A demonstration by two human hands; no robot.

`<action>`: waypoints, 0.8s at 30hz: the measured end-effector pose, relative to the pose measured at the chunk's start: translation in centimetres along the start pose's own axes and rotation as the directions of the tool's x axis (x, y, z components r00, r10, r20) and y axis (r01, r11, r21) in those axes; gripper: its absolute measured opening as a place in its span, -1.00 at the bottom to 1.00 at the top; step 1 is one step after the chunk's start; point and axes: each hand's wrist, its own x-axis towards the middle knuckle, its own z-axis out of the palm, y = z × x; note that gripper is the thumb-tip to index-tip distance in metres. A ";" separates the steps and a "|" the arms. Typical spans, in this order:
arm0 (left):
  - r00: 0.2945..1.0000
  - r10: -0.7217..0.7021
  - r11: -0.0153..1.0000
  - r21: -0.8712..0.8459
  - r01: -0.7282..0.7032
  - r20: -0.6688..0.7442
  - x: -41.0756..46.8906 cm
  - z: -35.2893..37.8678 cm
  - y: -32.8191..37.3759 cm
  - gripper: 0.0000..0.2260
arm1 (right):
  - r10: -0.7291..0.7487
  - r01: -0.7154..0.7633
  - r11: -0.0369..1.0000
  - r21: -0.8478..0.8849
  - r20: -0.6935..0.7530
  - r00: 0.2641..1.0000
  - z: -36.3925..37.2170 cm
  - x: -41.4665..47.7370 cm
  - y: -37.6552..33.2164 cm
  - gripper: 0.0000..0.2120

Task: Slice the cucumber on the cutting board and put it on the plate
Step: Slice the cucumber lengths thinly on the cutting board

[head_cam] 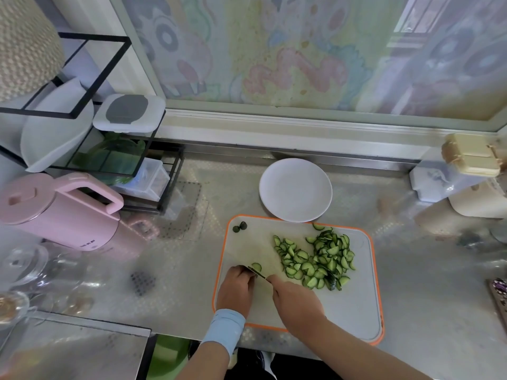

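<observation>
1. Left hand pins the last cucumber piece on the cutting board.
2. Right hand grips the knife, blade at the piece.
3. Slices heaped right of it; plate bare behind.

- Orange-rimmed grey cutting board: flat.
- Green half-moon cucumber slices: heaped on the board's right half.
- Round white plate: empty, just behind the board.

Both forearms are bare, and the left wrist wears a light blue wristband.
</observation>
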 end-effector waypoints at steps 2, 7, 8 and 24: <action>1.000 0.017 1.000 0.009 -0.017 -0.011 -0.1 0.0 -0.1 -0.76 | -0.003 0.003 1.000 0.000 0.001 1.000 -0.2 -0.7 0.4 -0.69; 0.999 0.032 0.999 0.012 -0.032 -0.020 0.0 0.0 0.0 -0.77 | 0.007 -0.007 1.000 0.010 0.006 1.000 -0.4 -1.5 1.0 -0.71; 1.000 0.019 1.000 0.012 -0.019 -0.015 -0.1 0.0 0.1 -0.83 | 0.006 -0.006 1.000 0.006 0.010 1.000 -0.4 -1.4 1.0 -0.71; 0.999 0.049 0.999 0.008 -0.049 -0.011 0.0 -0.2 0.0 -0.87 | 0.037 -0.037 0.999 -0.022 0.030 0.999 0.4 0.8 -0.6 -0.71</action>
